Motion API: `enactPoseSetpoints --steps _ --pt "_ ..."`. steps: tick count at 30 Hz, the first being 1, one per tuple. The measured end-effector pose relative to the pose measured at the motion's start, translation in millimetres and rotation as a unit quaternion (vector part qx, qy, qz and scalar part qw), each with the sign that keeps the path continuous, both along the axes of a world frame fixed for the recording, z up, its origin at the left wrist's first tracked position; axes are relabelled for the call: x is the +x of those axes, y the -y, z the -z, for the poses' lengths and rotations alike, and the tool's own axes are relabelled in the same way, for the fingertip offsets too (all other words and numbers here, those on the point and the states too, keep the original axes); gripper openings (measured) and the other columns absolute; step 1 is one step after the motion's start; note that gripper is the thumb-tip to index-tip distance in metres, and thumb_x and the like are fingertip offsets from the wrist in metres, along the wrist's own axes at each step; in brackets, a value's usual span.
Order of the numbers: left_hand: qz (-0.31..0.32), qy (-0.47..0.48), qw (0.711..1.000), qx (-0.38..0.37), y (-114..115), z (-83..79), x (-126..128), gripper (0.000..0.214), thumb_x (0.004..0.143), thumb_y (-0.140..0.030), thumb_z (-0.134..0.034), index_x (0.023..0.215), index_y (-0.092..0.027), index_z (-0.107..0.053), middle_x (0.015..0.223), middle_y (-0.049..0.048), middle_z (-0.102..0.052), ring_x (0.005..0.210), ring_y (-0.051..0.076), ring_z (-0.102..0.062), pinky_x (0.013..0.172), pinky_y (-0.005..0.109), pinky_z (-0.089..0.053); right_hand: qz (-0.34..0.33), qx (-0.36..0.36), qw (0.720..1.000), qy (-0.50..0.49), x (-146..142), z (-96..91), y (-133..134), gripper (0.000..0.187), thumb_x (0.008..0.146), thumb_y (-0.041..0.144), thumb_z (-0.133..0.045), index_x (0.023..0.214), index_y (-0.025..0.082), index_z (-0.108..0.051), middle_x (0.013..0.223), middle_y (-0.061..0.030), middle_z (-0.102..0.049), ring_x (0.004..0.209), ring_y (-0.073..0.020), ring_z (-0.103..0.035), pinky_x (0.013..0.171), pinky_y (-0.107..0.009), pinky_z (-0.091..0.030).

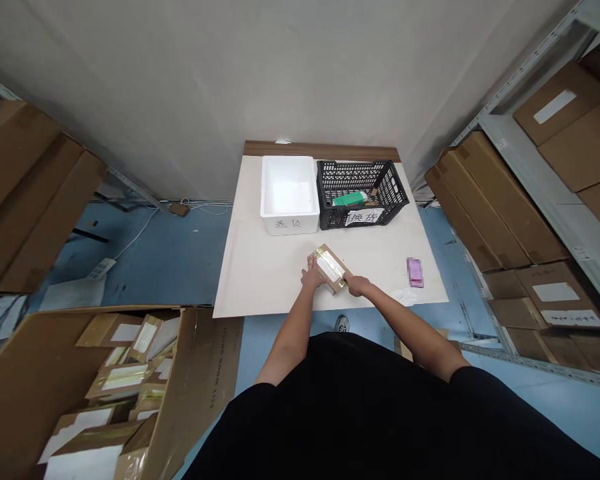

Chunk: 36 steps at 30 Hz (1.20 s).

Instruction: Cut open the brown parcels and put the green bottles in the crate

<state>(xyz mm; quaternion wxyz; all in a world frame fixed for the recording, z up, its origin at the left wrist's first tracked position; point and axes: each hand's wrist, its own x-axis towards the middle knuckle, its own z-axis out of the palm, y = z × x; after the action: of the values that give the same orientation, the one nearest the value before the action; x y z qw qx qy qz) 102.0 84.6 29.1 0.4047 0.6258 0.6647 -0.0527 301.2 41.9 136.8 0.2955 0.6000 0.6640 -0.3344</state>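
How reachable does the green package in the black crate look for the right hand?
Probably yes: the green package lies in an open-topped black crate, though the right hand is at the cardboard box.

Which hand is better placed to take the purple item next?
Probably the right hand: it's nearer the purple item, on that side of the taped cardboard box. The left hand touches the box's left side.

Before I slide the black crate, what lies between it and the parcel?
In the head view, only tabletop shows between the black crate and parcel.
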Motion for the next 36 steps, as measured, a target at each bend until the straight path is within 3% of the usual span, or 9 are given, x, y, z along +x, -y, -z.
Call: enactPoseSetpoints --steps 4,8,11,14,20,23,25,30,36 --pt "-0.013 -0.020 1.000 -0.002 2.3 -5.7 2.2 0.141 0.075 -0.065 -0.082 0.172 -0.038 0.017 0.182 0.0003 0.017 0.160 0.042 -0.029 0.118 0.052 -0.046 0.012 -0.010 1.000 -0.010 10.9 -3.7 14.7 0.079 0.092 0.010 -0.060 0.166 0.026 -0.036 0.129 -0.0189 -0.073 0.111 -0.0356 -0.074 0.080 -0.040 -0.056" --pt "-0.009 -0.029 1.000 -0.005 2.4 -10.5 3.3 0.141 0.076 -0.067 -0.082 0.171 -0.040 0.018 0.182 -0.0013 0.016 0.162 0.043 -0.025 0.118 0.053 -0.047 0.028 -0.010 0.999 -0.031 32.4 -6.4 23.2 0.067 0.094 0.015 -0.060 0.159 0.029 -0.047 0.127 -0.0164 -0.074 0.108 -0.0342 -0.073 0.080 -0.039 -0.056" --pt "-0.010 -0.049 0.999 -0.011 4.2 -14.6 9.0 0.138 0.077 -0.065 -0.081 0.172 -0.041 0.017 0.182 -0.0035 0.016 0.162 0.043 -0.025 0.118 0.052 -0.048 0.102 0.070 0.991 -0.049 55.4 -2.4 21.7 0.057 0.101 0.025 -0.055 0.158 0.030 -0.048 0.127 -0.0149 -0.074 0.108 -0.0330 -0.074 0.081 -0.037 -0.055" --pt "-0.016 -0.074 0.997 -0.007 15.2 -18.4 23.2 0.131 0.080 -0.068 -0.075 0.172 -0.041 0.013 0.182 -0.0046 0.018 0.159 0.042 -0.031 0.117 0.052 -0.048 0.223 0.174 0.956 -0.076 72.8 16.1 15.2 0.067 0.107 0.043 -0.050 0.168 0.027 -0.028 0.131 -0.0153 -0.074 0.110 -0.0320 -0.074 0.084 -0.036 -0.055" --pt "-0.041 -0.128 0.991 0.030 52.4 -21.0 45.9 0.115 0.084 -0.077 -0.064 0.175 -0.036 -0.006 0.184 0.0041 0.008 0.159 0.051 -0.025 0.124 0.067 -0.033 0.346 0.165 0.914 -0.133 75.9 74.7 -2.5 0.101 0.096 0.060 -0.067 0.172 0.018 -0.015 0.151 -0.0189 -0.064 0.130 -0.0313 -0.069 0.096 -0.035 -0.056" --pt "-0.040 -0.143 0.986 0.075 57.3 -23.0 45.1 0.108 0.087 -0.072 -0.065 0.173 -0.029 -0.018 0.184 0.0114 -0.006 0.163 0.053 -0.009 0.127 0.071 -0.021 0.336 0.163 0.916 -0.144 70.6 88.5 -15.5 0.100 0.097 0.056 -0.067 0.171 0.017 -0.013 0.155 -0.0194 -0.060 0.137 -0.0303 -0.065 0.100 -0.034 -0.055" --pt "0.015 -0.118 0.987 0.112 52.2 -25.2 45.2 0.095 0.092 -0.060 -0.066 0.171 -0.026 -0.028 0.182 0.0135 -0.016 0.165 0.049 -0.005 0.129 0.068 -0.021 0.304 0.162 0.928 -0.140 63.4 90.5 -25.3 0.099 0.097 0.053 -0.068 0.171 0.019 -0.012 0.154 -0.0189 -0.061 0.135 -0.0305 -0.066 0.099 -0.034 -0.055" --pt "0.214 -0.019 0.971 0.106 24.0 -31.4 51.3 0.075 0.090 -0.034 -0.075 0.159 -0.033 -0.047 0.162 0.0118 -0.050 0.154 0.038 -0.037 0.124 0.051 -0.037 0.235 0.168 0.949 -0.125 35.9 85.8 -43.8 0.094 0.100 0.050 -0.066 0.172 0.021 -0.012 0.142 -0.0174 -0.069 0.124 -0.0298 -0.071 0.091 -0.031 -0.055" --pt "0.224 -0.071 0.966 0.108 13.0 -36.7 49.9 0.064 0.080 -0.037 -0.089 0.140 -0.029 -0.067 0.145 0.0129 -0.059 0.148 0.038 -0.043 0.127 0.050 -0.032 0.231 0.167 0.949 -0.135 25.6 78.4 -52.3 0.096 0.098 0.056 -0.070 0.170 0.021 -0.017 0.135 -0.0163 -0.073 0.121 -0.0302 -0.071 0.089 -0.031 -0.052"
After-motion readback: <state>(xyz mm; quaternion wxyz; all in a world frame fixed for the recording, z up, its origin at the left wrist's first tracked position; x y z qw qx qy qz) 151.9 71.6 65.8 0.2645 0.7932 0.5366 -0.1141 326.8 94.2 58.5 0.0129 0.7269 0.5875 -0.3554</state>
